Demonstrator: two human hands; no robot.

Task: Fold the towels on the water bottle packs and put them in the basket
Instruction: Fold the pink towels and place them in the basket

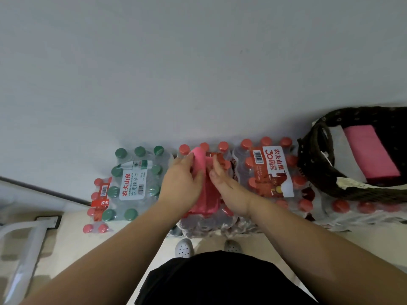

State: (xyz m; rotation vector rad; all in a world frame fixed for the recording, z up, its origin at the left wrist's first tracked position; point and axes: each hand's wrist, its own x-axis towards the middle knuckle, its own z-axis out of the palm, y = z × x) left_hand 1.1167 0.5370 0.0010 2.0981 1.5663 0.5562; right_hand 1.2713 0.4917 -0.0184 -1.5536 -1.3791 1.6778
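Observation:
A pink towel lies on the middle red-capped water bottle pack. My left hand grips the towel's far end, which curls up over my fingers. To its right, my right hand rests on the towel with the fingers slightly bent. At the right stands a dark woven basket on another pack, and a folded pink towel lies inside it on a white lining.
A green-capped bottle pack sits left of the towel and a red-capped pack with a red label right of it. More red-capped bottles sit lower at far left. A white stand is on the floor at left. My shoes are below.

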